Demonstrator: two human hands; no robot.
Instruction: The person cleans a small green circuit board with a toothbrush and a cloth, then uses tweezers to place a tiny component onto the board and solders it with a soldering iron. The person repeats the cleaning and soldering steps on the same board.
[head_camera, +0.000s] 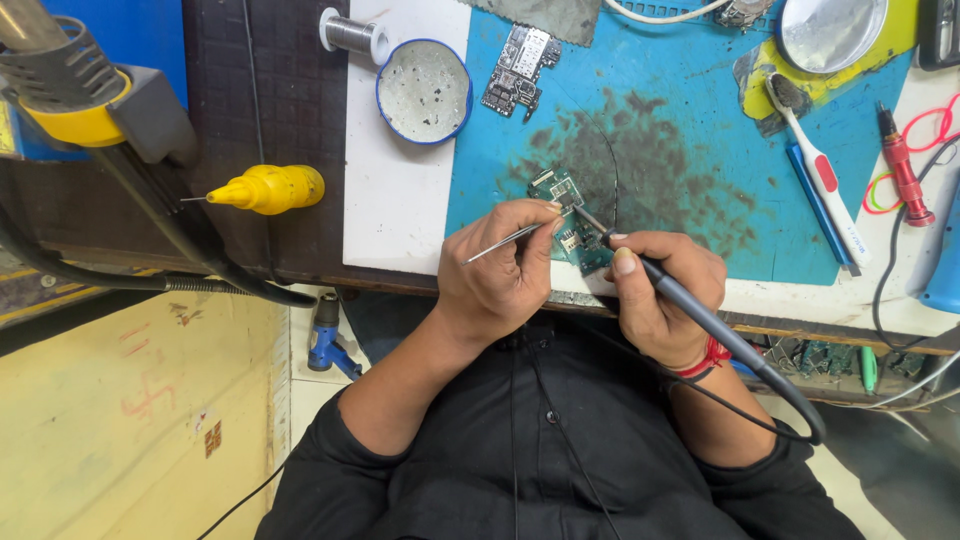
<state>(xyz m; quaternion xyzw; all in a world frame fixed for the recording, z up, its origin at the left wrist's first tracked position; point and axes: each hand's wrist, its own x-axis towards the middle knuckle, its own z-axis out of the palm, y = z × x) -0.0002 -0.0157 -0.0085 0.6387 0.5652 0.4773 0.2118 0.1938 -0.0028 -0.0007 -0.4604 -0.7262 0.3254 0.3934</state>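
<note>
Circuit board (578, 222), small and green, is lying at the near edge of the blue work mat (690, 110), with the left hand (497, 272) pinching closed on thin metal tweezers (503, 241) and the right hand (660, 290) gripping closed around a dark soldering iron (690, 305), both tips meeting over the board. In my judgement, both wrists should be resting on the bench edge, the tweezers pinning the part while the iron is touching only the joint. Farther off are lying a round tin (424, 91), a second board (520, 70) and a toothbrush (815, 165).
</note>
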